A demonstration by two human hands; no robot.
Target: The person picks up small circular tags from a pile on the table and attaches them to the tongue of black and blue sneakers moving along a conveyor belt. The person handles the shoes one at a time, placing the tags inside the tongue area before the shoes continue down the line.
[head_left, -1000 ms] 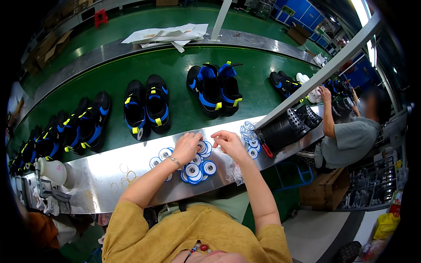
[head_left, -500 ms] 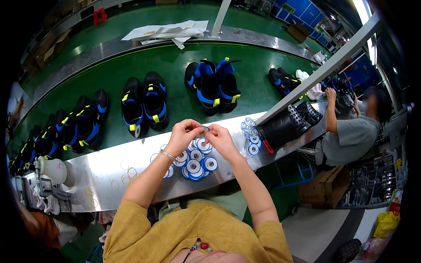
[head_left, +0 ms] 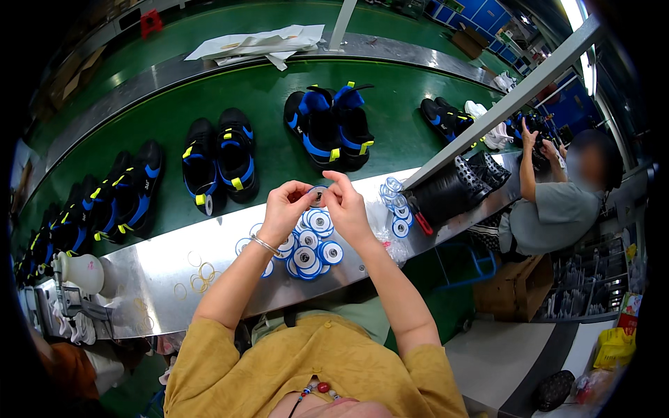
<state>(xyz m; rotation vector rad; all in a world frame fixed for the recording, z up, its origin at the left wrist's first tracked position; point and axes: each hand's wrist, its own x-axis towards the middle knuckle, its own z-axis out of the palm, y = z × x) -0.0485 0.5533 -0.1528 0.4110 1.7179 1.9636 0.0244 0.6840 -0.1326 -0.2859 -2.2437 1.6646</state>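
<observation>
Pinching one round tag (head_left: 318, 194) between left hand (head_left: 284, 209) and right hand (head_left: 346, 205), each grip closed.

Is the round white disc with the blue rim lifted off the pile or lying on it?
Lifted: left hand and right hand pinch the white blue-rimmed disc above the pile of discs.

Bright overhead strip light (head_left: 573, 12) is glaring top right; fisheye edges are bending and darkening, center's staying sharp.
</observation>
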